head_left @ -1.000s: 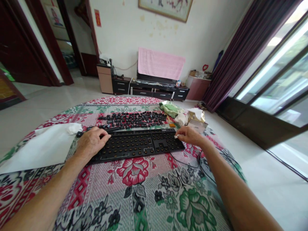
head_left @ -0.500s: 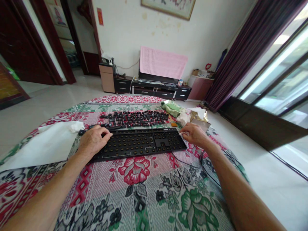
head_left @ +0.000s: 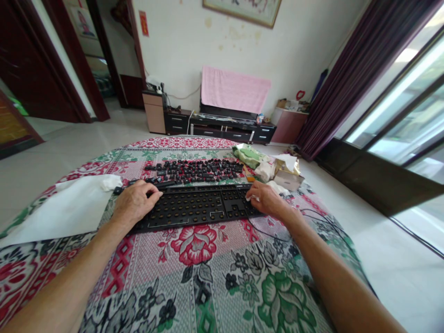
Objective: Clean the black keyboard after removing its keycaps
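A black keyboard (head_left: 189, 208) with its keycaps off lies across the patterned tablecloth. At its left end, my left hand (head_left: 137, 202) grips the frame, thumb over the top edge and fingers curled. My right hand (head_left: 266, 198) is closed on a small white tissue (head_left: 252, 198) over the number-pad end. Part of that tissue is hidden by my fingers. Loose black keycaps (head_left: 204, 171) are spread in a wide patch just behind the keyboard.
A white sheet (head_left: 65, 208) with a crumpled tissue (head_left: 111, 182) lies at left. Back right are a brush (head_left: 249, 174), a green-and-white bag (head_left: 250, 156), crumpled tissues (head_left: 265, 170) and a small box (head_left: 288, 179). A cable (head_left: 321, 212) trails along the table's right side.
My right hand has moved left, from the keyboard's right edge onto the number pad with the tissue. My left hand and the keyboard stay put.
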`<state>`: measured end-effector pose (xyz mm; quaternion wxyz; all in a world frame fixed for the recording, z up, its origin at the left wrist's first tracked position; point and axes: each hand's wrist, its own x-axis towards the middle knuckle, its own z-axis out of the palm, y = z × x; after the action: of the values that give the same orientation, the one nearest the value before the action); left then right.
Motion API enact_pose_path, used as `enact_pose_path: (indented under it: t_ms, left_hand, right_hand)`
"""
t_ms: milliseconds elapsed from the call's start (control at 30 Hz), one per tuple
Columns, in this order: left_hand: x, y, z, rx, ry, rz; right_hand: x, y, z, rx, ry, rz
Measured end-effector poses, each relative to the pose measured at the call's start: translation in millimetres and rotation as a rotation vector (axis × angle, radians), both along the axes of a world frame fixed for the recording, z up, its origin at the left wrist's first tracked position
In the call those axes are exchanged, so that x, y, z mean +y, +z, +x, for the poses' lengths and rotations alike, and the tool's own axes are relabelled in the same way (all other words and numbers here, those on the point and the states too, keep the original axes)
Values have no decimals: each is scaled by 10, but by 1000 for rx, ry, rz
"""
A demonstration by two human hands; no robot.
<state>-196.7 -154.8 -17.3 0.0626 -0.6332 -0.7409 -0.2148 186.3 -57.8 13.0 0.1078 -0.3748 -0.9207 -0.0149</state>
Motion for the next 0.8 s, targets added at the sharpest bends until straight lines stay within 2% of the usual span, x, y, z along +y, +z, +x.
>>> enact_pose_path:
  t_ms: [167, 233, 300, 433, 533, 667, 800]
  left_hand:
    - [22, -28, -36, 12, -11, -7]
    - [28, -37, -43, 16, -16, -7]
    - [29, -39, -42, 21, -19, -4]
    - [14, -29, -24, 29, -15, 4]
    - [4, -22, -15, 36, -13, 6]
    - [8, -24, -20, 35, -16, 19]
    - [12, -21, -23, 23, -27, 29]
  right_hand:
    - [72, 50, 228, -60, -205, -1]
    - [60, 64, 212, -26, -231, 28]
    - [16, 66, 126, 45, -172, 33]
    - [-74, 53, -45, 126, 2, -74]
    - [-86, 74, -14, 69, -13, -135]
    - [-85, 112, 69, 41, -112, -117]
    - [-110, 91, -6, 70, -24, -118]
